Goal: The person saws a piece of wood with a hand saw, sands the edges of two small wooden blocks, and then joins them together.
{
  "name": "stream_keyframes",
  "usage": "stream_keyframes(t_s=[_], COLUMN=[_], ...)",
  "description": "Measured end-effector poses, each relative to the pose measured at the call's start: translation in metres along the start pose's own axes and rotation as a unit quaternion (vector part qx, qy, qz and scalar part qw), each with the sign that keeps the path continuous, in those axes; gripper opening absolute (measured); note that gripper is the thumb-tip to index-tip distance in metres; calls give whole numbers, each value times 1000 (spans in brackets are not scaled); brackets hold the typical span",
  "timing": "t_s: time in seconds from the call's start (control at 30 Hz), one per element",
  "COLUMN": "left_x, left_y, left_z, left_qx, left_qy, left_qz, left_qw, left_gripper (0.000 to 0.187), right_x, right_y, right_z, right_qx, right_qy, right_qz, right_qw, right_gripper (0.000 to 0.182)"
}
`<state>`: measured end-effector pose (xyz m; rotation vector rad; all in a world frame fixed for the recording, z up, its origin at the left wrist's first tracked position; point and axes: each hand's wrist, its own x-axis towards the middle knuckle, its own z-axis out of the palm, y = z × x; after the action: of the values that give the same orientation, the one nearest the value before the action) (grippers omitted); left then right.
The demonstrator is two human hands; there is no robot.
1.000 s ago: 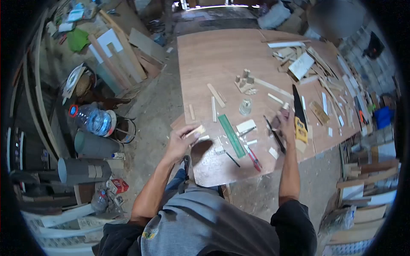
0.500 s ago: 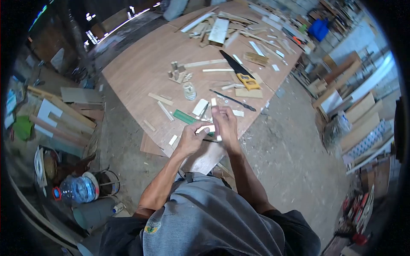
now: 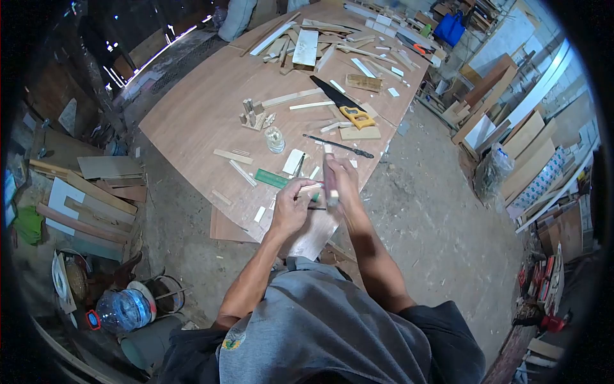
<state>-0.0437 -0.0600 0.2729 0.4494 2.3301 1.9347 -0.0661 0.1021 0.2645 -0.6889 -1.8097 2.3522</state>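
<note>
My left hand (image 3: 290, 210) is closed, pinching a small pale wood piece (image 3: 311, 188) near the table's front corner. My right hand (image 3: 346, 184) grips a pale wood stick with a dark reddish wrap like sandpaper, a sanding stick (image 3: 330, 178), blurred by motion. The sanding stick stands crosswise at the right end of the wood piece; whether they touch is hard to tell. Just beyond my left hand lie a green strip (image 3: 271, 178) and a white block (image 3: 293, 161) with a dark thin tool on it.
On the table (image 3: 185, 121) are a yellow-handled handsaw (image 3: 356, 116), a dark slim file-like tool (image 3: 339, 146), a glass jar (image 3: 274, 139) and a small wooden model (image 3: 253, 116). Wood offcuts pile up at the back. Boards (image 3: 534, 147) lean along the right; a water bottle (image 3: 125, 310) is at left.
The view has shifted slightly. The sanding stick has moved a little against the wood piece and is now blurred. Both hands keep their grips.
</note>
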Motion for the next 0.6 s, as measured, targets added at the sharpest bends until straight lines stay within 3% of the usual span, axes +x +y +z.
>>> stream_keyframes(t_s=[0.07,0.3,0.37,0.53,0.6], left_x=[5,2,0,5,3], left_y=[-10,-13,-2,-8,-7], left_z=[-8,4,5,5,10], left_qx=[9,-5,-228,-214,-204], left_qy=[19,61,34,39,30], left_qz=[19,90,-137,-149,-149], left_qw=[1000,994,963,965,967], left_gripper=[20,18,20,18,17], right_x=[-10,-43,-45,-58,-68], right_y=[7,13,14,8,6], right_z=[-3,8,5,0,3], right_qx=[139,128,116,41,-66], right_qy=[-26,-53,-62,-67,-18], right_qz=[24,21,15,-56,-116], right_qw=[990,990,991,995,991], right_gripper=[22,26,28,37,39])
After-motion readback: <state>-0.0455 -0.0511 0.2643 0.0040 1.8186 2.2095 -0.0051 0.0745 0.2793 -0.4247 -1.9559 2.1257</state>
